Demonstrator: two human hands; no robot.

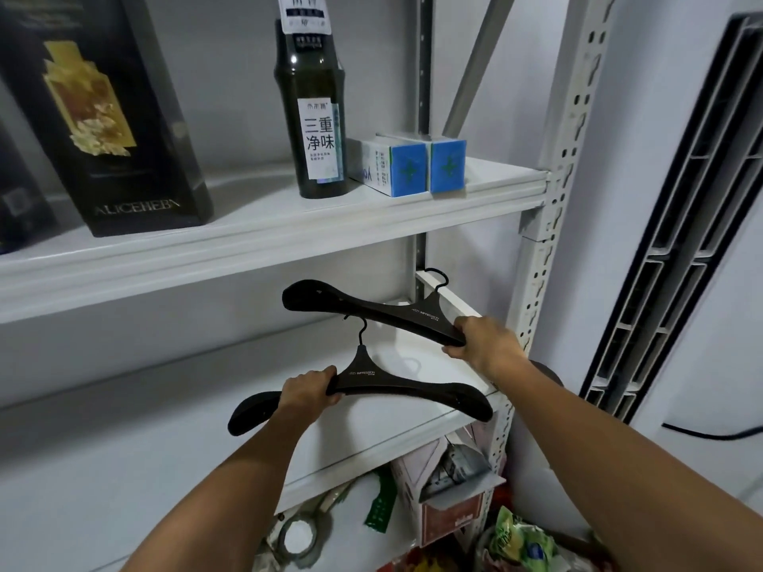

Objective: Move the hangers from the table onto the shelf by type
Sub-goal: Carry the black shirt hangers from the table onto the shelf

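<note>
Left forearm: bare, rising from the bottom of the view and slanting up and to the right, over the front edge of the middle shelf.
Left hand: knuckles up, fingers curled over the near hanger, gripping it just left of its neck.
Right forearm: bare, coming in from the lower right and slanting up and to the left.
Right hand: above the shelf's right front corner, higher and further in than the left hand, fingers and thumb closed round the right end of the far hanger.
Hands: well apart, each holding its own hanger.
</note>
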